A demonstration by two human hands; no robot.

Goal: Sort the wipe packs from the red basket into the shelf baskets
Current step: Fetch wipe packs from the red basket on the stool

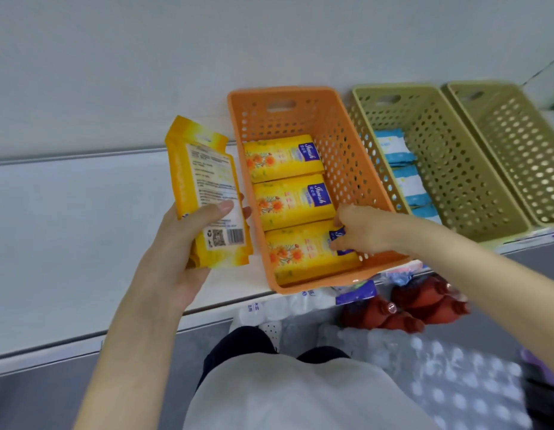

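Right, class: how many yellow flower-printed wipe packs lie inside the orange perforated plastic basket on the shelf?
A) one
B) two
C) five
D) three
D: three yellow flower-printed wipe packs lie in a row in the orange perforated plastic basket; the right hand grips the nearest pack, and the left hand holds a fourth pack outside it.

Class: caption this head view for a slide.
Left hand holds a yellow wipe pack while right hand pinches the nearest pack in the orange basket.
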